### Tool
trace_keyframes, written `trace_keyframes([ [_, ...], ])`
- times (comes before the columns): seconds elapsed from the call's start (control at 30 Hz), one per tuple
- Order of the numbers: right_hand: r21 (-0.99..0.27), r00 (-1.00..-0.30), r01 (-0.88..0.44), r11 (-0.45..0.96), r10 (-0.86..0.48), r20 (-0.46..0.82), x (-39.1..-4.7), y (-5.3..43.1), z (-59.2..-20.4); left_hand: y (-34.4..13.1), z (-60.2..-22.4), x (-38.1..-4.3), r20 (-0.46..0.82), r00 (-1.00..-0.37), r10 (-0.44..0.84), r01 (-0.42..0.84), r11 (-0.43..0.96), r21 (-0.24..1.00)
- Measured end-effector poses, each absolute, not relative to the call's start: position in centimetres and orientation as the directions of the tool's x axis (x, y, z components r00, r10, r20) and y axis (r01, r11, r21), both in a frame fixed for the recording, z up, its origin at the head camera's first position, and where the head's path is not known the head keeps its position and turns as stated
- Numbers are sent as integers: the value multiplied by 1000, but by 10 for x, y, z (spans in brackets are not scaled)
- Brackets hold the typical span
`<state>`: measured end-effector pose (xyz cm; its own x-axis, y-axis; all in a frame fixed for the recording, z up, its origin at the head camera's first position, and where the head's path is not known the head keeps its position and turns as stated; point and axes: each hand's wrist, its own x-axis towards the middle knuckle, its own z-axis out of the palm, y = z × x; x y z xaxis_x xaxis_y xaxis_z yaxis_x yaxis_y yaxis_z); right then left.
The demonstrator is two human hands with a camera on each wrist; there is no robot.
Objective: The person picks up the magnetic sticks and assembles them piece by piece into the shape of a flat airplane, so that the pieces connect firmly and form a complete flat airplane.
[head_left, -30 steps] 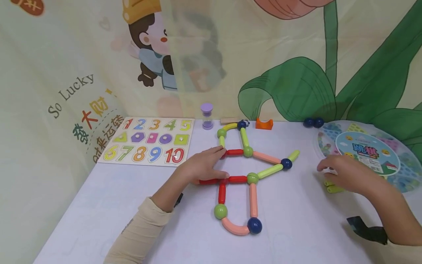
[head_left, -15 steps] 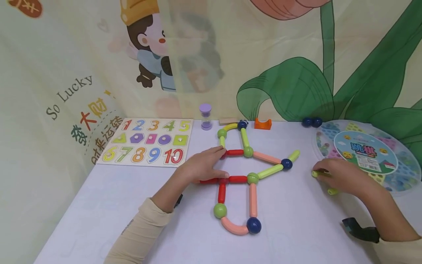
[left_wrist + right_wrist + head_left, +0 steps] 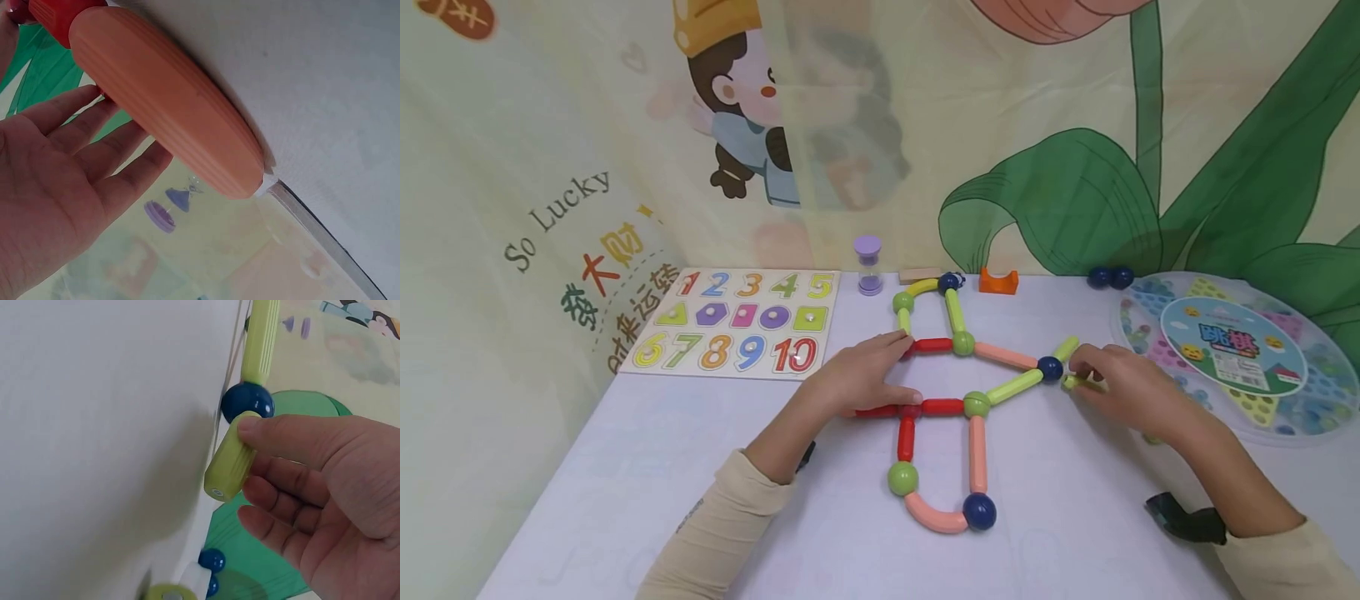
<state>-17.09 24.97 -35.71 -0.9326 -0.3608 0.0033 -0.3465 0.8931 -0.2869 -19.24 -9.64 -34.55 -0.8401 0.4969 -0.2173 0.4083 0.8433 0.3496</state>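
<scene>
A flat figure of magnetic rods and balls lies on the white table. My left hand (image 3: 857, 379) rests over its left side, fingers extended beside the red rods (image 3: 942, 407). In the left wrist view those fingers (image 3: 119, 159) reach behind a salmon rod (image 3: 169, 106), and the thumb is mostly out of frame. My right hand (image 3: 1131, 392) pinches a short yellow-green rod (image 3: 228, 462) between thumb and fingers. One end of that rod is right at the navy ball (image 3: 1049, 368) on the figure's right tip. Another yellow-green rod (image 3: 1066, 347) sticks out from this ball.
A number puzzle board (image 3: 733, 321) lies at the left. Along the back stand a purple sand timer (image 3: 868, 267), an orange arch block (image 3: 998, 282) and two navy balls (image 3: 1111, 277). A round board-game case (image 3: 1318, 367) is at the right. A loose yellow-green rod (image 3: 1151, 439) lies below my right hand.
My right hand has picked up a yellow-green rod beside the round case and carried it left to the navy ball. My left hand has stayed in place.
</scene>
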Motion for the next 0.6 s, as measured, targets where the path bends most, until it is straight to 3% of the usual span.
trace_keyframes([
  [0.4,-259,-930,-359,897,-369,12,-184,244,-362,-99,-345,-191,-236,-838,492,393,844,366],
  [0.6,-287,-926,-352,891,-377,-36,-169,266,-345,-99,-344,-189,-229,-834,501,405,840,362],
])
